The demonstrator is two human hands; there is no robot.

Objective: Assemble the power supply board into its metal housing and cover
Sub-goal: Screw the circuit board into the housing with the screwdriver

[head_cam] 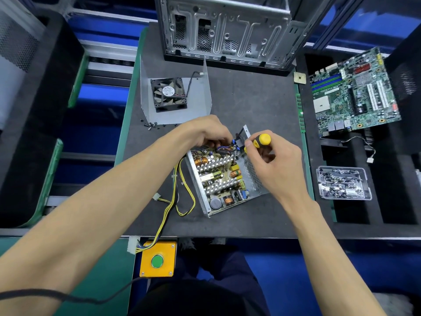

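Note:
The power supply board, with copper coils and finned heat sinks, lies inside its open metal housing on the dark mat. My right hand grips a yellow and black screwdriver at the housing's far right corner; the tip is hidden. My left hand is curled over the wires at the board's far end, fingertips hidden. The bent metal cover stands behind, with a black fan lying in it. Several loose screws lie in front of the cover.
A yellow and black cable bundle trails left off the mat to a white plug. An empty computer case stands at the back. A motherboard and a clear screw tray sit at the right. A yellow box with a green button hangs at the front edge.

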